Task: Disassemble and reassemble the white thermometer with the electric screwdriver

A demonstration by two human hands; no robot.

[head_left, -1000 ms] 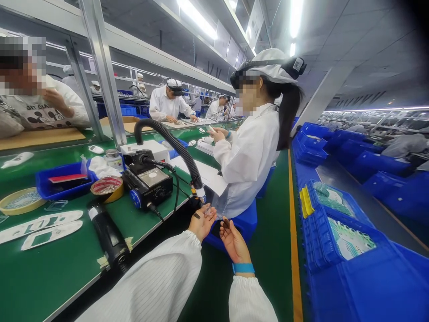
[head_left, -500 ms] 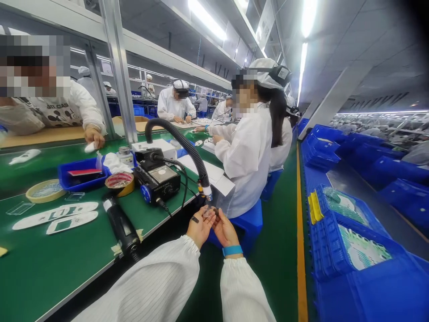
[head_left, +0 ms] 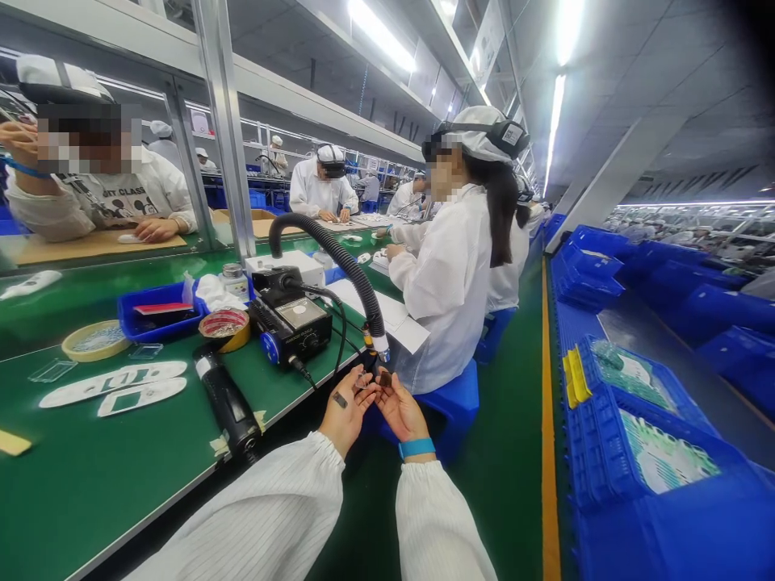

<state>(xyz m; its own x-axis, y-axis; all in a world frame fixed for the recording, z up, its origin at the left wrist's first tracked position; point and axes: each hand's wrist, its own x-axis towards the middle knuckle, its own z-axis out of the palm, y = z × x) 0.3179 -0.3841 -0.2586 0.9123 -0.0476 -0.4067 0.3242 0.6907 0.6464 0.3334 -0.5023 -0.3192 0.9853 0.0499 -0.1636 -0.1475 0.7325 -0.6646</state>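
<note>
My left hand (head_left: 344,407) and my right hand (head_left: 396,410) meet just off the edge of the green bench (head_left: 90,484), right under the nozzle (head_left: 381,349) of a black flexible hose (head_left: 327,246). The right hand's fingertips pinch a small dark part (head_left: 385,378), palm turned up. The left hand's fingers are curled and pinched against it; what they hold is too small to make out. A small dark mark (head_left: 339,399) sits on the back of the left hand. A blue band (head_left: 416,448) circles my right wrist.
On the bench are a black control box (head_left: 294,327), a tape roll (head_left: 224,324), a blue tray (head_left: 158,313), a black cylinder tool (head_left: 227,401) and white flat shells (head_left: 118,387). A co-worker in white (head_left: 451,274) sits close ahead. Blue crates (head_left: 642,436) line the right.
My hands came together under the nozzle and drew slightly toward me; the left hand turned from palm up to back up. The person across the bench lifted one hand and laid the other flat.
</note>
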